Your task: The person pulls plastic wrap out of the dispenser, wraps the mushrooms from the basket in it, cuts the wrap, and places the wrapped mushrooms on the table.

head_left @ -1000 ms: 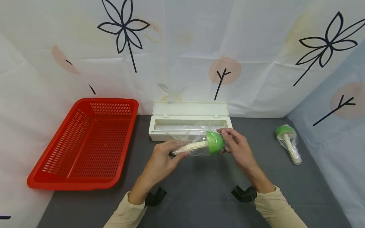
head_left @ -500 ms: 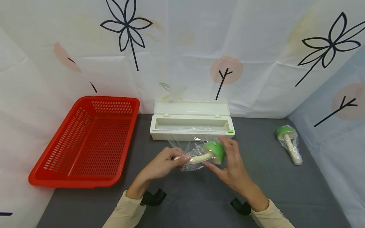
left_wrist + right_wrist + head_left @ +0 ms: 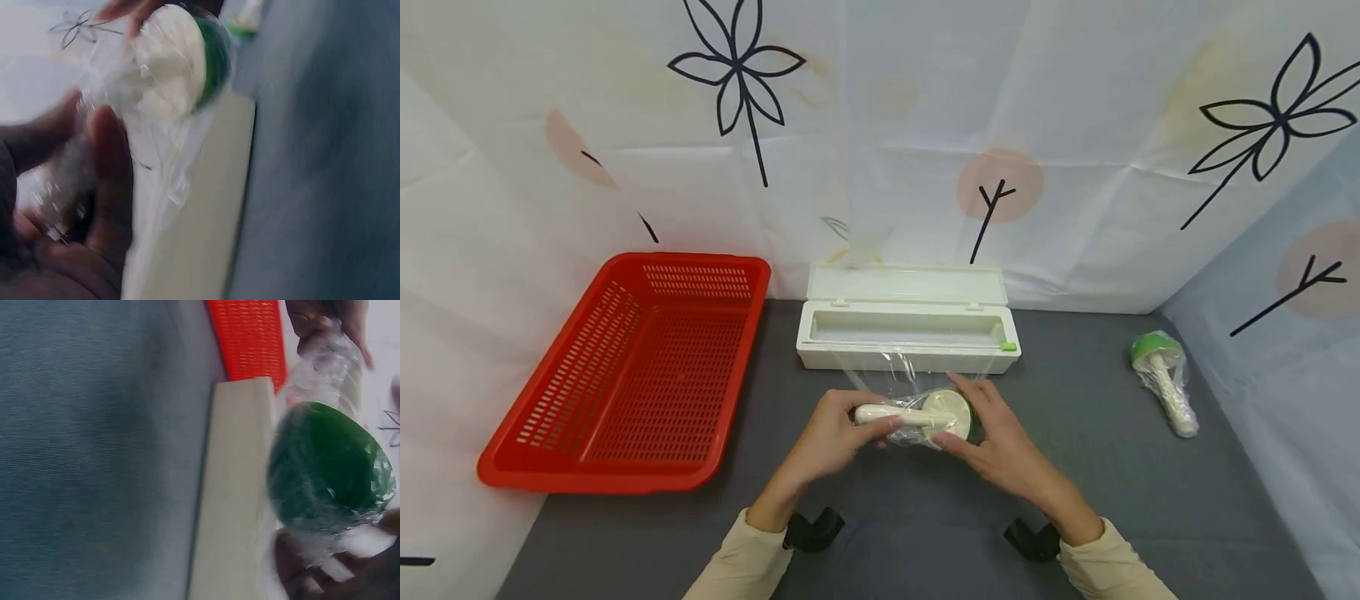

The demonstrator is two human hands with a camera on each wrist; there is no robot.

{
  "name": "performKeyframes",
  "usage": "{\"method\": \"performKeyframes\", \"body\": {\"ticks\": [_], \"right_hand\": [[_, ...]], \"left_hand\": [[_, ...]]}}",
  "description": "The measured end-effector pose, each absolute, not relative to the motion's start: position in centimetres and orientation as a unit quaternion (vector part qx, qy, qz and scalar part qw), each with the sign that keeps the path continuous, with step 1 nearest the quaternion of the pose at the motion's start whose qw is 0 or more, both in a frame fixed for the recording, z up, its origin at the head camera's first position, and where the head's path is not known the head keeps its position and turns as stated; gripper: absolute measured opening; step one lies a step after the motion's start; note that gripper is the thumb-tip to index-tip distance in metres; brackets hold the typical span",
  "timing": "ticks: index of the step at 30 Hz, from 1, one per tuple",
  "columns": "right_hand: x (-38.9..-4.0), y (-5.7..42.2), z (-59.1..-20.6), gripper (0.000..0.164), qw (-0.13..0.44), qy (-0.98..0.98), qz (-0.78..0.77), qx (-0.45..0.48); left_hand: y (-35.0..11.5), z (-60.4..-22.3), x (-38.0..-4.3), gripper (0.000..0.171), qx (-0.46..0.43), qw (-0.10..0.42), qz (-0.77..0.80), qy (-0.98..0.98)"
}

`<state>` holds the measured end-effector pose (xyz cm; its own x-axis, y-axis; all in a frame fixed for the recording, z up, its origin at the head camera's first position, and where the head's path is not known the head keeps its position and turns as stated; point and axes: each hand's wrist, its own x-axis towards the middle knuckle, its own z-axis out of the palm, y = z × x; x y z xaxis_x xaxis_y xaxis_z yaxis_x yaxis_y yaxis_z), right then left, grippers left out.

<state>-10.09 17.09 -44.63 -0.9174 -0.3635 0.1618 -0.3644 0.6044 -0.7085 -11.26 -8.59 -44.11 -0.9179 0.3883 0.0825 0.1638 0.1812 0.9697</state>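
A mushroom (image 3: 947, 410) with a green cap and white stem is held sideways above the grey table, clear plastic wrap (image 3: 898, 377) around it. My left hand (image 3: 835, 437) grips the stem between thumb and fingers. Around the cap, my right hand (image 3: 1003, 458) curves its thumb and fingers. The cap's pale underside faces up in the head view; its green top (image 3: 331, 462) fills the right wrist view. A sheet of wrap stretches from the mushroom back to the white cling film dispenser (image 3: 910, 360), whose lid stands open behind.
A red plastic basket (image 3: 617, 479) stands at the left. Another wrapped mushroom (image 3: 1167, 383) with a green cap lies at the right by the side curtain. A green slider (image 3: 1008, 346) sits at the dispenser's right end. A patterned cloth (image 3: 880, 183) hangs behind.
Both hands have drawn the mushroom toward the body, away from the dispenser, and rolled it so the cap's underside turns up. The right hand has shifted from the cap's far end to around it.
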Motion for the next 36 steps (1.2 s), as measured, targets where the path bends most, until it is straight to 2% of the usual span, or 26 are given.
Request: {"method": "performKeyframes", "body": {"ticks": [2, 4, 7, 11, 12, 14, 16, 18, 20, 22, 24, 26, 27, 30, 32, 34, 36], "right_hand": [[-9.9, 17.1, -45.4, 0.083, 0.041, -0.887, 0.398, 0.230], [-10.0, 17.1, -46.3, 0.085, 0.081, -0.881, 0.405, 0.232], [-10.5, 17.2, -47.1, 0.071, 0.095, -0.882, 0.424, 0.181], [-11.7, 17.3, -47.3, 0.052, 0.050, -0.887, 0.451, 0.092], [-12.0, 17.3, -47.3, 0.050, 0.040, -0.889, 0.449, 0.078], [-12.4, 17.2, -47.4, 0.053, 0.026, -0.898, 0.434, 0.061], [-12.6, 17.1, -47.7, 0.061, 0.027, -0.907, 0.415, 0.069], [-12.5, 17.0, -48.2, 0.074, 0.053, -0.914, 0.390, 0.095], [-12.5, 17.1, -48.9, 0.085, 0.090, -0.914, 0.373, 0.133], [-12.7, 17.2, -49.5, 0.089, 0.134, -0.905, 0.369, 0.167], [-13.0, 17.5, -49.9, 0.087, 0.170, -0.894, 0.372, 0.184], [-13.3, 17.6, -50.0, 0.076, 0.180, -0.888, 0.384, 0.179], [-13.6, 17.7, -50.0, 0.071, 0.175, -0.886, 0.395, 0.168], [-14.0, 17.8, -49.5, 0.063, 0.129, -0.889, 0.423, 0.122], [-14.3, 17.9, -49.1, 0.061, 0.091, -0.889, 0.439, 0.095], [-14.4, 17.9, -48.9, 0.061, 0.064, -0.887, 0.451, 0.074], [-14.3, 17.8, -48.9, 0.065, 0.050, -0.886, 0.458, 0.049]], "left_hand": [[-8.6, -44.8, -11.6, 0.020, 0.131, 0.141, 0.648, 0.737], [-8.4, -45.2, -11.6, 0.023, 0.096, 0.134, 0.635, 0.755], [-7.5, -45.5, -11.1, 0.034, 0.088, 0.021, 0.544, 0.834], [-6.4, -46.4, -10.9, 0.055, 0.139, -0.146, 0.443, 0.874], [-6.2, -46.7, -11.1, 0.055, 0.157, -0.166, 0.437, 0.870], [-6.2, -47.5, -11.7, 0.042, 0.177, -0.180, 0.433, 0.865], [-6.5, -48.3, -12.5, 0.027, 0.167, -0.169, 0.440, 0.866], [-6.9, -48.8, -13.3, 0.018, 0.145, -0.115, 0.470, 0.863], [-7.4, -49.0, -14.0, 0.016, 0.118, -0.040, 0.510, 0.851], [-7.8, -49.0, -14.5, 0.018, 0.092, 0.024, 0.540, 0.837], [-8.0, -49.0, -14.7, 0.020, 0.083, 0.045, 0.552, 0.828], [-7.9, -49.0, -14.8, 0.027, 0.100, 0.015, 0.540, 0.836], [-7.7, -49.1, -14.7, 0.033, 0.115, -0.016, 0.527, 0.842], [-7.1, -49.5, -14.7, 0.049, 0.167, -0.141, 0.475, 0.852], [-6.9, -49.8, -14.8, 0.048, 0.190, -0.209, 0.454, 0.845], [-6.8, -50.0, -14.9, 0.040, 0.193, -0.234, 0.454, 0.838], [-7.0, -50.2, -15.1, 0.030, 0.184, -0.218, 0.468, 0.837]]}}
